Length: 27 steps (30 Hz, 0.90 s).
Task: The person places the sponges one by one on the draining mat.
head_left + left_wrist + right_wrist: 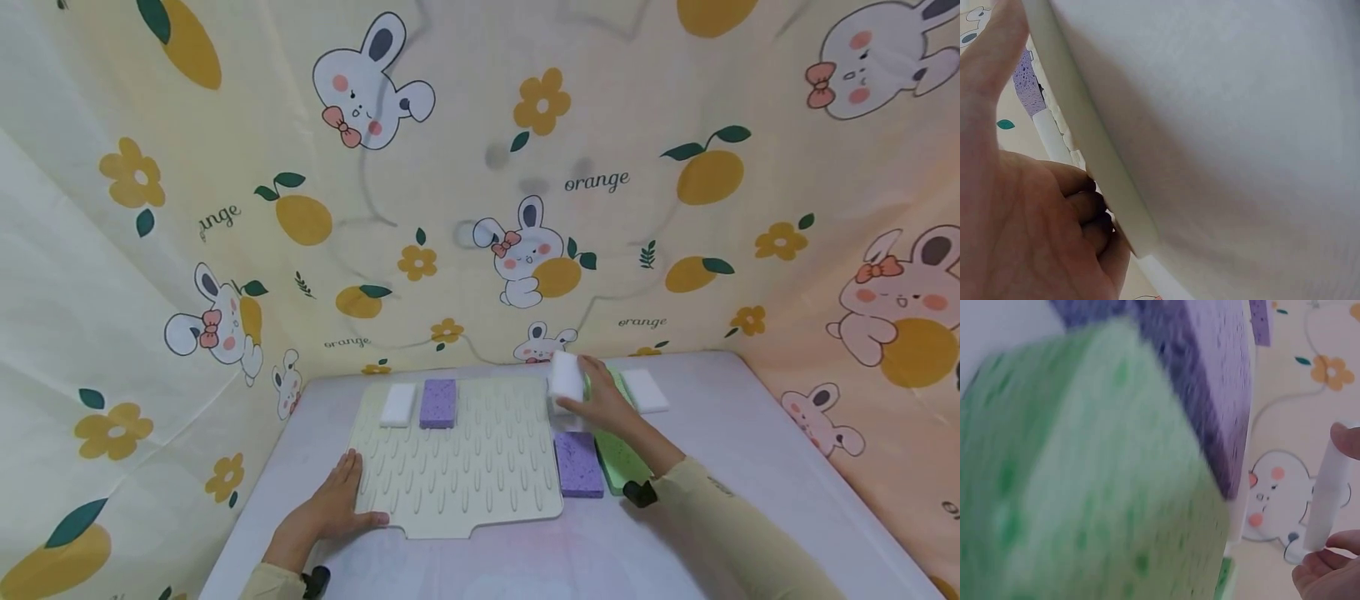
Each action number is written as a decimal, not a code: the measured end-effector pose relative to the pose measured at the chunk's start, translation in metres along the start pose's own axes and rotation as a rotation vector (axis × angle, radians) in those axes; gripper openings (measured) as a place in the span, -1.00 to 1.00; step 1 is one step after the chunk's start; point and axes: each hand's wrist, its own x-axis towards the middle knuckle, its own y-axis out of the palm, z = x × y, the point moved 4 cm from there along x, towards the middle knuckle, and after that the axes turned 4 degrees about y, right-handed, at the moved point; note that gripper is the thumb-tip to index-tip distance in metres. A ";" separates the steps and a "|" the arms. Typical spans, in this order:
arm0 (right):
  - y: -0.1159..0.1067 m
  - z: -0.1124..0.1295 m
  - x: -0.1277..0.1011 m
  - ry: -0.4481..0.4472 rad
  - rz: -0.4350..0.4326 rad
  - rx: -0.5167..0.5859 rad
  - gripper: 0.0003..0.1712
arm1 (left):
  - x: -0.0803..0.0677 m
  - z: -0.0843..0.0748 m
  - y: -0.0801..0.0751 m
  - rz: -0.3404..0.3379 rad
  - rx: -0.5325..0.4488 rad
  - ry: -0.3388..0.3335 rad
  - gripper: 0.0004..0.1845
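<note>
While the left hand [330,510] lies flat on the mat [457,458], the right hand [600,404] pinches a white sponge [566,377]. It is better to place it beside the purple sponge [438,403], not overlapping.

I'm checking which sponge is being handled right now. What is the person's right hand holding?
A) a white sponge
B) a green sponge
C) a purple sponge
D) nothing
A: the right hand grips a white sponge, lifted above the table, while the purple sponge and green sponge lie flat beside the mat.
</note>
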 end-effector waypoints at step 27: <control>0.068 0.051 0.005 -0.131 0.132 0.031 0.20 | 0.001 -0.001 -0.001 -0.023 0.025 0.020 0.48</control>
